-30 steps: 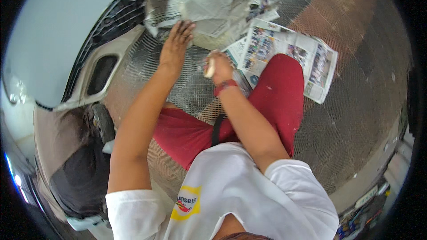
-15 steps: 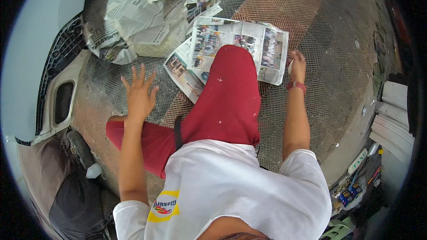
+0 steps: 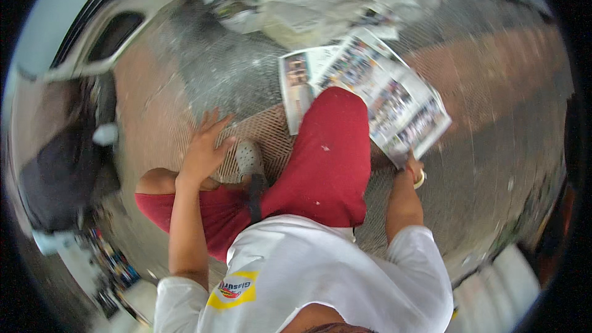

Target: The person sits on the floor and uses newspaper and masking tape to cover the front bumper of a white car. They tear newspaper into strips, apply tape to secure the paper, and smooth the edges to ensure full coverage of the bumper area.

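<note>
My left hand (image 3: pixel 206 151) hovers over the floor mat beside my bent knee, fingers spread and holding nothing. Next to it is a grey clog with holes (image 3: pixel 249 159) on my foot. At the near right corner of a printed newspaper sheet (image 3: pixel 385 95), my right hand (image 3: pixel 415 165) has its fingers closed on the paper's edge. A pale ring like a tape roll (image 3: pixel 420 179) shows against that hand; blur hides how it is held. Under the sheet's left side lies a second newspaper page (image 3: pixel 298 89). My red-clad knee covers part of both.
A large rounded object wrapped in newspaper (image 3: pixel 296 3) stands at the far side. Pale car bodywork (image 3: pixel 132 24) borders the upper left. Dark cloth (image 3: pixel 58 160) and small tools (image 3: pixel 111 259) lie at the left; pale stacked panels (image 3: pixel 499 287) stand at lower right.
The view has turned, swinging the scene clockwise. My right hand has come off the floor beside the newspaper and taken its corner. The left hand stays spread, slightly lower in the picture.
</note>
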The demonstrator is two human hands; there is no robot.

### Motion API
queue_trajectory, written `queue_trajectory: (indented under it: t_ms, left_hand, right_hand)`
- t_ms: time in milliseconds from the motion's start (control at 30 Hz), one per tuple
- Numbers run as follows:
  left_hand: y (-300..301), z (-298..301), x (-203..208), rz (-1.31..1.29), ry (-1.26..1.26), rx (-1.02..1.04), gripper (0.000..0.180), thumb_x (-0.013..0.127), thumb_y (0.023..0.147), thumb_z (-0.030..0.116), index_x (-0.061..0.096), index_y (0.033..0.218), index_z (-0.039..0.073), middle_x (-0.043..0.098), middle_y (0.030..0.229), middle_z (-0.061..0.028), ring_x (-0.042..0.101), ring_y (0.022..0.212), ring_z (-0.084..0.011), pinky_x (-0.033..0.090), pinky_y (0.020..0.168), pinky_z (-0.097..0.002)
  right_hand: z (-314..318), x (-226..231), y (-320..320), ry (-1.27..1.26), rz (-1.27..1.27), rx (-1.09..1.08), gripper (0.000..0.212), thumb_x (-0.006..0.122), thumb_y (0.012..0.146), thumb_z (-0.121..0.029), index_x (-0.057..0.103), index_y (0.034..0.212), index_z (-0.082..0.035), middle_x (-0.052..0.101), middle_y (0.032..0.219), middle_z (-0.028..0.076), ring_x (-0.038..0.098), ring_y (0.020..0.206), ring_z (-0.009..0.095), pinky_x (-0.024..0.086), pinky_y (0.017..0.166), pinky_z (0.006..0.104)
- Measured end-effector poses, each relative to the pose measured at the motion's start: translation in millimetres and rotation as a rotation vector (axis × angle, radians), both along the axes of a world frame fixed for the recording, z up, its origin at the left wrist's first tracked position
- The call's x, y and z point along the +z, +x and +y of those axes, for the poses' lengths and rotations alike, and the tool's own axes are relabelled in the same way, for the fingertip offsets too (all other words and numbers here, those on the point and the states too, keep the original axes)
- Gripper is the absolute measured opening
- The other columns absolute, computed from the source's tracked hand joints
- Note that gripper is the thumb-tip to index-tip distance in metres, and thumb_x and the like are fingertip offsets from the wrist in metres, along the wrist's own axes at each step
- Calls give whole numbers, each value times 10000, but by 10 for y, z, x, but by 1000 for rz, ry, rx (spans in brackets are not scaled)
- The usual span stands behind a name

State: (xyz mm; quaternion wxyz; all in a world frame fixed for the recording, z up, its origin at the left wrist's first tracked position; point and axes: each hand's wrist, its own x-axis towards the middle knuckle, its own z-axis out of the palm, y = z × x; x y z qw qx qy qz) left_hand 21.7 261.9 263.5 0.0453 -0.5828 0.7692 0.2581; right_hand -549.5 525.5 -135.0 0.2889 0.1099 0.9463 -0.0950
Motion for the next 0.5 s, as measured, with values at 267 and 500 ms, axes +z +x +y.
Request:
queue_trajectory:
  t_ms: [267, 500]
  left_hand:
    - [-437, -196, -163, -9, -149, -153, 591, 678, 1049, 340, 540, 1601, 180, 475, 1672, -208, 431, 1559, -402, 248, 1323, -600]
    - [-977, -231, 291, 481, -368, -312, 660, 745, 978, 293, 543, 1597, 184, 495, 1670, -152, 479, 1520, -380, 391, 1257, -548]
  right_hand:
    - [-497, 888, -149, -794, 627, 84, 478, 856, 949, -309, 700, 1188, 75, 727, 1224, 207, 701, 1067, 299, 559, 970, 443]
    - [-2071, 3902, 917, -1197, 690, 1092, 205, 738, 1021, -88, 724, 1189, 29, 767, 1174, 193, 724, 1025, 339, 553, 945, 456]
